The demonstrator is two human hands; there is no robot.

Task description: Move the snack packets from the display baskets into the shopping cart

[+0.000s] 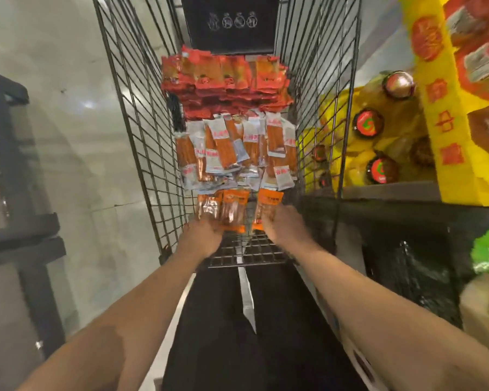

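Holding orange snack packets in both hands, low inside the shopping cart (141, 153). Left hand (202, 235) gripping two or three orange packets (223, 208) at their near ends, fingers hidden under them. Right hand (284, 225) curled round one more orange packet (267, 207), again at the near end. Both arms stretched forward over the near edge of the cart, hands side by side but apart, with bare wire floor (246, 249) showing between and below them. Slightly blurred here, so cannot tell if the held packets touch the floor of the cart.

Just beyond the hands, lying in the cart: a heap of white and orange packets (235, 148), many of them, overlapping one another. Farther still, touching that heap: a pile of red packets (223, 80), reaching the far end of the cart under a black panel (229, 21) with small white icons.

Outside the cart, on the right: a yellow display stand (435, 114) with red characters, with round-topped goods (369, 124) beside it, behind the cart wires. On the left: pale glossy floor (76, 136) and a dark shelf frame (20, 230).
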